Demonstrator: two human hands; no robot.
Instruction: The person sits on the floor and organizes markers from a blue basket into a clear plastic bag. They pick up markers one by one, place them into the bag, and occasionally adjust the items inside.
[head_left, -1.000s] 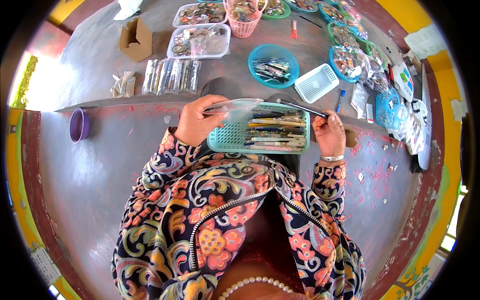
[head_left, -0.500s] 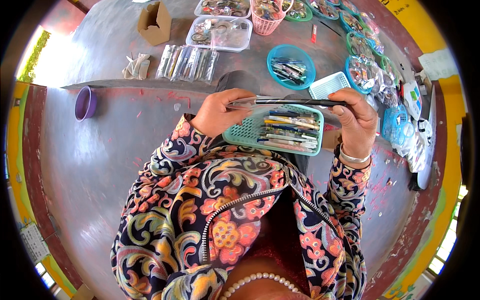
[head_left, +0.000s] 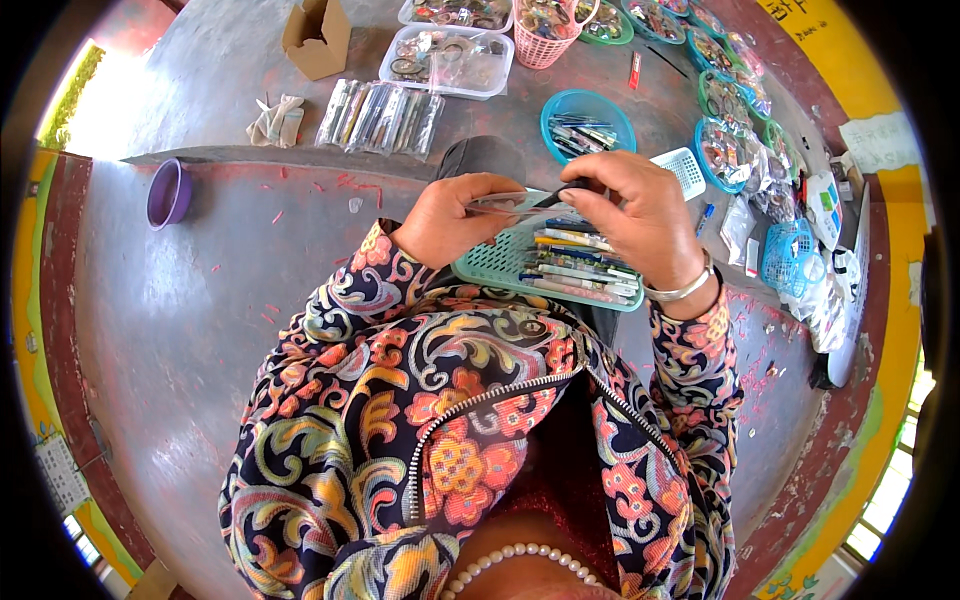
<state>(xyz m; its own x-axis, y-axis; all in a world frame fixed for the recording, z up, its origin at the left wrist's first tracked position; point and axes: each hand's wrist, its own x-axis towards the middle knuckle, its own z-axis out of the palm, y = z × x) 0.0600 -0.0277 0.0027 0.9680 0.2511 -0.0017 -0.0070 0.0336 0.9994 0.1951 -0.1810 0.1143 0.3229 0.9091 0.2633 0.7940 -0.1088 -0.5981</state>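
Observation:
A narrow clear plastic sleeve [head_left: 508, 207] is pinched in the fingers of my left hand [head_left: 447, 225]. Bent over at the mouth of the sleeve, my right hand [head_left: 640, 220] has its thumb and fingers closed on a slim black pen [head_left: 553, 196]. Most of the pen is hidden by the fingers, and how far it sits inside the sleeve is unclear. Below both hands a mint-green plastic basket [head_left: 492, 262] rests on my lap. Several pens [head_left: 578, 272] lie side by side in its right part, partly covered by my right hand.
On the table ahead are bundled pens in clear bags [head_left: 380, 118], a blue round basket [head_left: 628, 125] of pens, a cardboard box [head_left: 316, 42], a white tub [head_left: 490, 88] and a pink basket [head_left: 540, 45]. Filled baskets line the right. A purple bowl [head_left: 168, 195] stands left.
My right hand has moved left, close to my left hand, bringing the black pen to the sleeve; less of the pen shows now. My left hand stays nearly in place.

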